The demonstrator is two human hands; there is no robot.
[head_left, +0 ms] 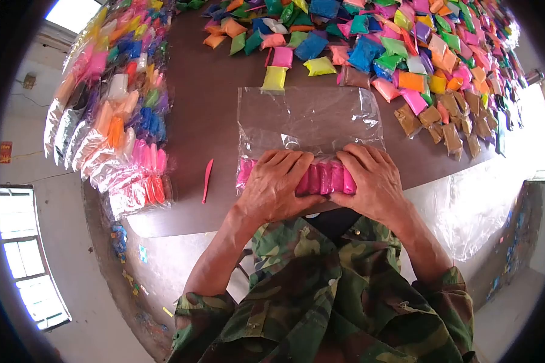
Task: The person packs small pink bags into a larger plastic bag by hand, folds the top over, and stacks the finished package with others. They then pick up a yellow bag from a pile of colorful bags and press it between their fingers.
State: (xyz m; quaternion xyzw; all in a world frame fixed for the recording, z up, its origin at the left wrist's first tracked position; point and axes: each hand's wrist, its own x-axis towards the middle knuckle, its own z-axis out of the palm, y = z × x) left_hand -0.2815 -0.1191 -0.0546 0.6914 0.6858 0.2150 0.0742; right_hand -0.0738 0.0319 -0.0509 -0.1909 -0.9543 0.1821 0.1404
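Note:
A clear plastic bag point(309, 118) lies flat near the front edge of the table, its upper part spread out away from me. Along its near end sits a row of several magenta packets point(324, 178), side by side. My left hand point(275, 181) is curled over the left part of that row, thumb pressed along the near side. From the right, my right hand point(372, 177) grips the row in the same way, and the two thumb tips almost meet. My hands hide parts of the row. To the left lies a small pink plastic knife point(208, 180).
Stacked clear bags filled with coloured packets point(118, 133) line the table's left side. A large heap of small coloured packets point(399, 51) covers the far side and right. Brown packets point(451, 124) lie at the right. Clear plastic sheeting point(466, 206) hangs beyond the table's right edge.

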